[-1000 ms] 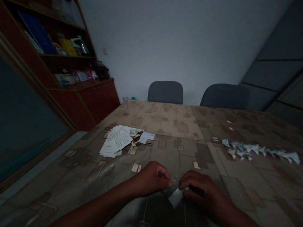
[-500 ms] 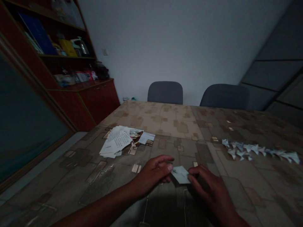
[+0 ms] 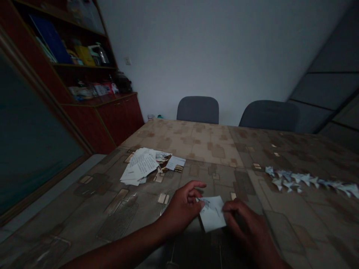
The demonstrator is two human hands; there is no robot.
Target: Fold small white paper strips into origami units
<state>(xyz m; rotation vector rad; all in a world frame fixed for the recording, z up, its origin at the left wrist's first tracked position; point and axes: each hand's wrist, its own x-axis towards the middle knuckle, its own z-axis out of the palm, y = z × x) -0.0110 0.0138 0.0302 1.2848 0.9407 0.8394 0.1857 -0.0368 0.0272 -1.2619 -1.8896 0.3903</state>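
A small whitish square of paper (image 3: 213, 215) with grey print near its top is between my hands, above the near part of the table. My left hand (image 3: 185, 205) grips its upper left side with thumb and fingers, the index finger stretched out above. At the paper's right edge, my right hand (image 3: 244, 220) has its thumb and fingers pinched together on it; those fingertips are slightly blurred.
A loose pile of printed paper sheets (image 3: 140, 167) lies left of centre on the patterned table (image 3: 196, 140). Several folded paper pieces (image 3: 305, 179) form rows at the right. Two grey chairs (image 3: 198, 109) stand behind the table; a red cabinet (image 3: 123, 119) is at the left.
The paper shows a larger, squarer face than before and reaches lower. My hands have shifted only slightly, and the whole view has moved a little.
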